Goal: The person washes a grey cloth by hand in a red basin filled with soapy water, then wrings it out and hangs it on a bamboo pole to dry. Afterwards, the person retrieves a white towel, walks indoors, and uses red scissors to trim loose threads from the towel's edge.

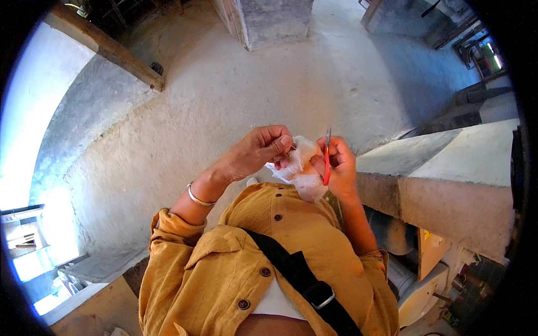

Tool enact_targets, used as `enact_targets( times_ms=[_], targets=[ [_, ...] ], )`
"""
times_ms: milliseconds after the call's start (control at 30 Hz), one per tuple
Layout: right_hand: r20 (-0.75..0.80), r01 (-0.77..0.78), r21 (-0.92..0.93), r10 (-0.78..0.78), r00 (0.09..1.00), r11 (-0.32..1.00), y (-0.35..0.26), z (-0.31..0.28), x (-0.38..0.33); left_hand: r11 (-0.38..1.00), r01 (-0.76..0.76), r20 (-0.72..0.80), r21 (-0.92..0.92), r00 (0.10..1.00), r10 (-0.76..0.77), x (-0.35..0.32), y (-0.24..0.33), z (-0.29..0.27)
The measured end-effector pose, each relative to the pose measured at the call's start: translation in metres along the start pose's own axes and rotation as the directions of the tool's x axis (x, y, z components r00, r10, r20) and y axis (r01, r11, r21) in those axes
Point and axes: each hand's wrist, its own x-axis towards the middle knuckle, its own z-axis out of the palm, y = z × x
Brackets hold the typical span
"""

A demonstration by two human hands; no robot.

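A crumpled piece of white cloth [300,165] hangs in front of the person's chest, held up between both hands; the left hand [260,150] is curled over its upper left edge, fingers and thumb pinched closed on the fabric, the wrist bent and wearing a thin metal bangle [199,197]; the right hand [338,163] is closed round the red handles of a small pair of scissors [327,159], whose thin metal blades point upward just beside the cloth's right edge, though whether the blades are parted cannot be told; both forearms rise from the rolled sleeves of a mustard-yellow buttoned shirt [235,263], crossed by a black strap [297,274]; below lies a rough, pale concrete floor [224,95], sunlit, with a grey concrete pillar [274,19] beyond and a concrete slab [448,173] close at the person's right; the cloth looks thin, wrinkled and bunched, its lower part drooping toward the shirt.
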Motion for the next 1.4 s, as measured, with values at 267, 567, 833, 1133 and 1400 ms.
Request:
enact_targets(
  times_ms=[267,567,833,1133,1400],
  targets=[
    [0.326,-0.214,0.309,0.108,0.939,0.927,-0.066,-0.006,-0.024,0.987,-0.117,-0.108,-0.112,0.989,0.105,0.003,-0.01,-0.003],
    [0.47,-0.528,0.307,0.356,0.808,0.792,-0.056,0.017,-0.017,0.972,-0.225,-0.146,0.068,0.961,0.233,0.011,-0.012,0.005],
    [0.417,-0.482,0.298,0.341,0.842,0.824,-0.055,0.025,-0.008,0.913,-0.35,-0.104,0.212,0.92,0.377,0.01,-0.018,0.016],
    [0.388,-0.464,0.207,0.363,0.847,0.862,-0.059,0.034,-0.006,0.794,-0.432,-0.068,0.426,0.86,0.505,0.009,-0.017,0.006],
    [0.473,-0.508,0.384,0.308,0.825,0.771,-0.055,0.027,-0.004,0.631,-0.503,0.073,0.591,0.812,0.579,0.01,-0.022,-0.002]
  ],
)
